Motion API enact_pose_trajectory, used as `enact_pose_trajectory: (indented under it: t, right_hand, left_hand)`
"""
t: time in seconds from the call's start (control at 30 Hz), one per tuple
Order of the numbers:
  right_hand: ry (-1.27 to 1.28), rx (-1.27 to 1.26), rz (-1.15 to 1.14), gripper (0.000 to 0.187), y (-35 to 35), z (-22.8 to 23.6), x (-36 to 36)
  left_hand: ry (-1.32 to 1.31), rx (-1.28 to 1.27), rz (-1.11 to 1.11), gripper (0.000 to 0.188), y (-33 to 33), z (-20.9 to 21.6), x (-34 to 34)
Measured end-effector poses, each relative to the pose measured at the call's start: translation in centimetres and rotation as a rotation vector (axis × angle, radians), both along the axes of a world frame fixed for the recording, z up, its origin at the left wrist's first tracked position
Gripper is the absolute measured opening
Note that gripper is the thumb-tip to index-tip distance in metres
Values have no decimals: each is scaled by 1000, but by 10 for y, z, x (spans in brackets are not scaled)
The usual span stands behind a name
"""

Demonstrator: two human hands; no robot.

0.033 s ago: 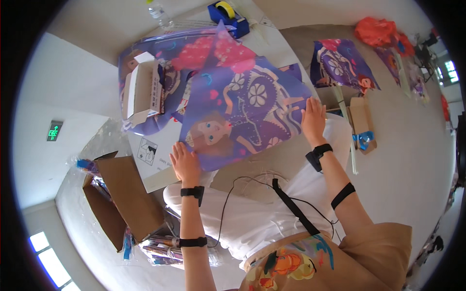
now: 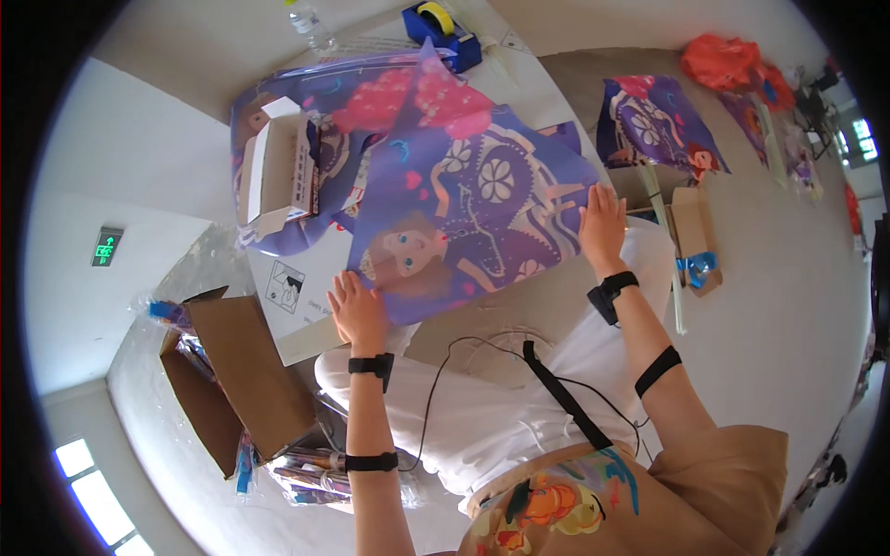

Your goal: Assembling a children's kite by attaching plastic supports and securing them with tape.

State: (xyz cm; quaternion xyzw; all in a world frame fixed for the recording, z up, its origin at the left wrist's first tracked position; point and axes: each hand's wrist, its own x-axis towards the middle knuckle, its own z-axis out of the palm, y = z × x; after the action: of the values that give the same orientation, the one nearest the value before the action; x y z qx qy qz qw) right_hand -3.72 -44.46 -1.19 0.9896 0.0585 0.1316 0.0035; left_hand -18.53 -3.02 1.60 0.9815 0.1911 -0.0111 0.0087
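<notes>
A purple printed sheet [image 2: 491,222] with a cartoon princess figure lies near the front edge of a white table [image 2: 311,345]. My left hand [image 2: 358,313] rests at its near left corner, fingers stretched and apart. On the sheet's right edge lies my right hand [image 2: 603,227], fingers extended flat; whether its thumb goes beneath cannot be seen. More purple printed sheet [image 2: 306,79] spreads underneath and behind. A narrow white carton [image 2: 280,171] stands on that part, left of the princess sheet.
A blue tape dispenser [image 2: 462,53] and a clear bottle [image 2: 312,26] stand at the table's back. On the left is an open cardboard box [image 2: 255,371] beside plastic-wrapped bundles [image 2: 311,475]. To the right are a smaller carton [image 2: 693,218], another printed sheet [image 2: 649,125] and red bags [image 2: 718,60].
</notes>
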Motion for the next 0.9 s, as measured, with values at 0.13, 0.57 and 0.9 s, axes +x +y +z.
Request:
enact_pose_trajectory:
  t: [0.13,0.57,0.9]
  right_hand:
    - [19,85,-14,47,23,10,4]
    - [143,368,476,50,149,14,-35]
    - [87,426,504,60,218,6,11]
  left_hand:
    - [14,64,-15,55,-13,5,4]
    - [-242,-316,-316,59,-106,-22,52]
    - [-236,-142,-168,61,-97,-25,67]
